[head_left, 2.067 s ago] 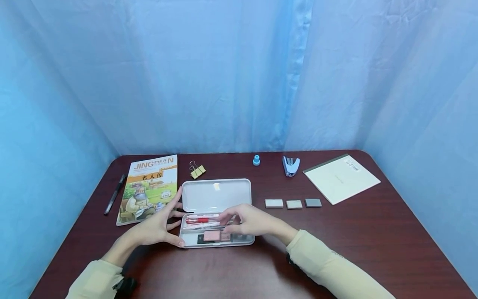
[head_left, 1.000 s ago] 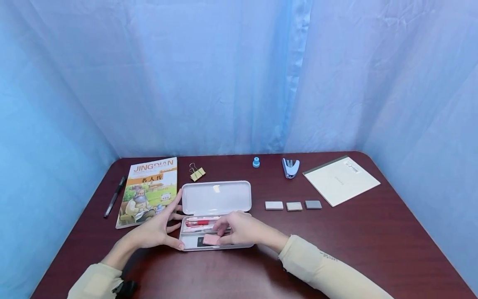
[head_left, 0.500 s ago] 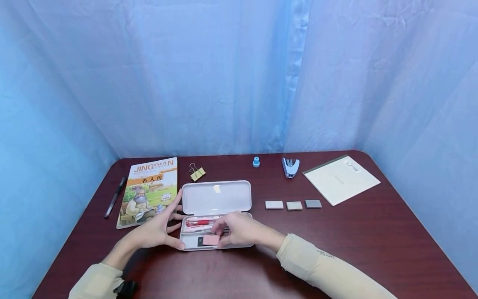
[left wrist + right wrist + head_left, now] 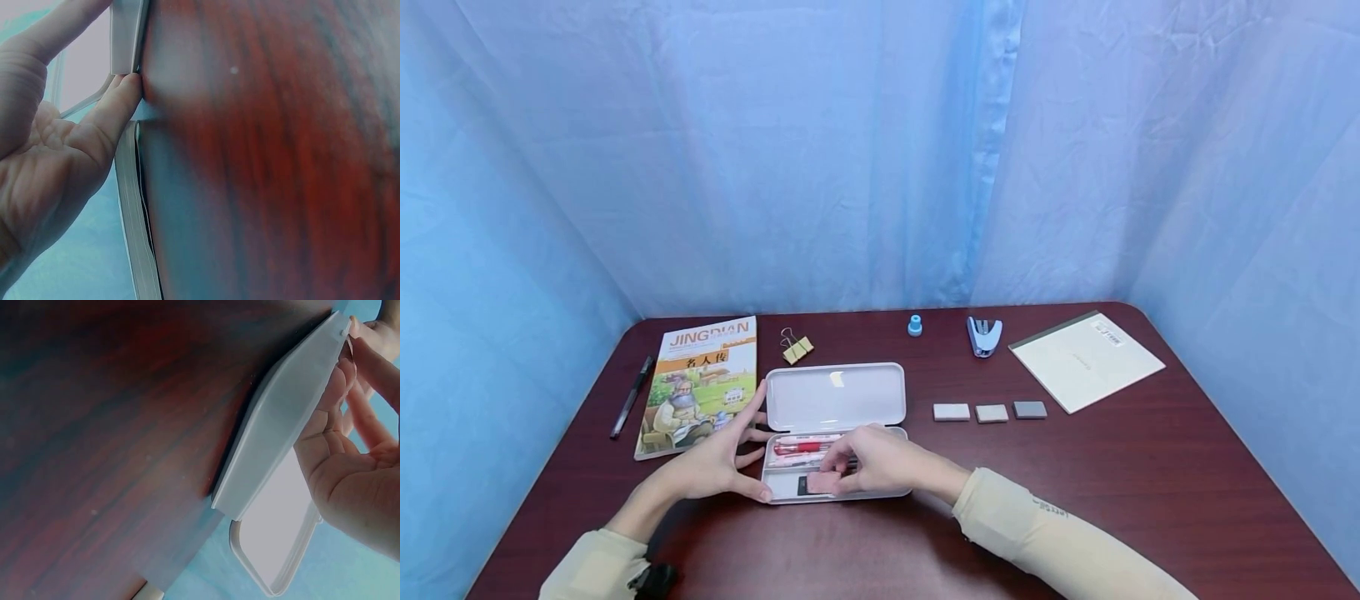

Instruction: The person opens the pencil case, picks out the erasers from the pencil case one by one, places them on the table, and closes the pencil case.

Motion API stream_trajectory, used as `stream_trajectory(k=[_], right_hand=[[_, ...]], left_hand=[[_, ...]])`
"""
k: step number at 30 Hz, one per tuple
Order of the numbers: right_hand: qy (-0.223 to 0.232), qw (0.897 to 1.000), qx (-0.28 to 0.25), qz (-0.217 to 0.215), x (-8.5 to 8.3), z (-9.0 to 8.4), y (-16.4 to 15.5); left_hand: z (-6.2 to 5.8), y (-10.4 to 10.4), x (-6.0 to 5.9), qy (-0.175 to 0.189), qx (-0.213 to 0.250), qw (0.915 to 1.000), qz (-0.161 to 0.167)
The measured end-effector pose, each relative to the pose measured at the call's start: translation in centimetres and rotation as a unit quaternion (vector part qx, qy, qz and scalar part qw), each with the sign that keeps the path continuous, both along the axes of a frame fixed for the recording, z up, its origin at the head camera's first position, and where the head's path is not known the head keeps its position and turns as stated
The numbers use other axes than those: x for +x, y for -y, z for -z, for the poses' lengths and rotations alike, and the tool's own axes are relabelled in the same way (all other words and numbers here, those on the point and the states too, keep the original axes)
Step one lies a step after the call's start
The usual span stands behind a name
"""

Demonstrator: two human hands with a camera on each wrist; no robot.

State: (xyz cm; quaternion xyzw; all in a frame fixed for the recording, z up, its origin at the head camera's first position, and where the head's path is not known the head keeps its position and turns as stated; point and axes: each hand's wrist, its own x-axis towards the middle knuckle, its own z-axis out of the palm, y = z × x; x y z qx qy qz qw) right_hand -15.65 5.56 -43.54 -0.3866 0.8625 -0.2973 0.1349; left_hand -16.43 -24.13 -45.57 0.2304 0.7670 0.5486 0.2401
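A white pencil case (image 4: 790, 501) lies open on the table, its lid (image 4: 835, 396) folded back. Its rear compartment holds several pens (image 4: 805, 447), one of them red. My right hand (image 4: 880, 458) reaches over the case and pinches a pink eraser (image 4: 822, 482) between thumb and fingers in the front compartment. Beside the eraser's left end shows a small black piece (image 4: 802, 485). Spread along the case's left end, my left hand (image 4: 718, 458) touches it, thumb at the front corner and straight fingers toward the lid. In the right wrist view, the case's front wall (image 4: 284, 419) hides the eraser.
A book (image 4: 700, 383) lies left of the case, with a black pen (image 4: 631, 397) beyond it. Behind stand a binder clip (image 4: 797, 348), a small blue bottle-shaped piece (image 4: 914, 326) and a stapler (image 4: 983, 337). Three small blocks (image 4: 992, 413) and a notebook (image 4: 1086, 361) lie right.
My right hand has come down and left into the front compartment and grips the pink eraser, which has shifted slightly left in the last second. My left hand stays at the case's end.
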Motion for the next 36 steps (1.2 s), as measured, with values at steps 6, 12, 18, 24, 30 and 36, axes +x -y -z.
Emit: stream_trajectory(k=[6, 12, 18, 24, 30, 36], right_hand=[[0.014, 1.000, -0.003, -0.014, -0.1, 0.1, -0.1], [0.012, 1.000, -0.001, -0.013, -0.3, 0.1, 0.0], [0.016, 1.000, -0.006, -0.016, -0.1, 0.1, -0.1], [0.024, 1.000, -0.012, -0.014, 0.1, 0.1, -0.1], [0.043, 0.999, -0.030, -0.004, -0.2, -0.2, -0.3], [0.151, 0.985, -0.081, 0.026, -0.4, -0.9, -1.3]], left_hand=[[0.1, 0.1, 0.0, 0.004, 0.006, 1.0000, 0.002], [-0.1, 0.1, -0.1, 0.000, 0.002, 1.0000, -0.002], [0.0, 0.0, 0.0, 0.000, -0.001, 1.0000, -0.001], [0.3, 0.1, 0.1, 0.006, 0.001, 1.0000, 0.000], [0.1, 0.0, 0.0, 0.006, 0.004, 1.0000, -0.003], [0.0, -0.1, 0.0, 0.007, 0.000, 1.0000, -0.004]])
